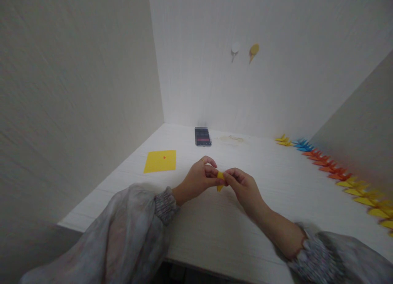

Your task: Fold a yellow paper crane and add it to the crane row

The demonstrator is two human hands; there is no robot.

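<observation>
A small folded piece of yellow paper [220,188] is held up between my two hands, above the middle of the white table. My left hand [204,174] pinches it from the left with thumb and fingers, a ring showing on one finger. From the right, my right hand [241,183] grips its edge between thumb and forefinger. Fingertips cover part of the paper, so its full folded shape is hidden. A flat yellow sheet [160,161] with a small red mark lies to the left of my left hand.
A dark phone [203,137] lies near the back wall. Folded paper cranes in yellow, blue and orange [327,163] line the table's right side. A white hook [235,49] and a yellow hook [254,50] hang on the back wall. Walls enclose the table [190,235] left and right.
</observation>
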